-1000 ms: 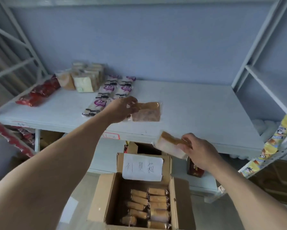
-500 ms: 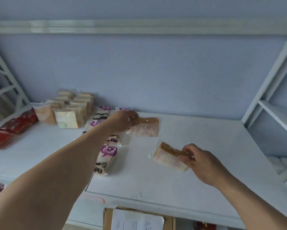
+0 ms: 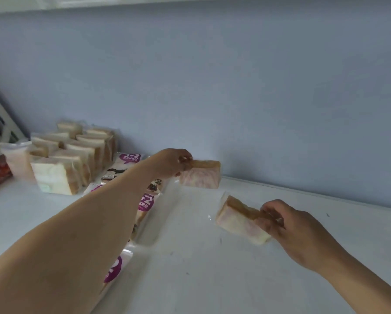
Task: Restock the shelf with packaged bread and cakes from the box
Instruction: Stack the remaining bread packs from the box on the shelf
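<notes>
The left hand (image 3: pixel 172 163) pinches the top edge of a clear-wrapped, pink-marbled bread slice (image 3: pixel 200 177), upright at the far edge of the white shelf (image 3: pixel 212 279), near the blue back wall. The right hand (image 3: pixel 296 232) grips a second wrapped marbled slice (image 3: pixel 239 219), tilted, its lower edge at or just above the shelf – contact cannot be confirmed.

Risks:
- Each grip holds only crust and film; the film may slip.
- The far slice may topple once let go.
- The left forearm crosses the purple-labelled long packets (image 3: pixel 146 203) – withdrawal may drag them.
</notes>
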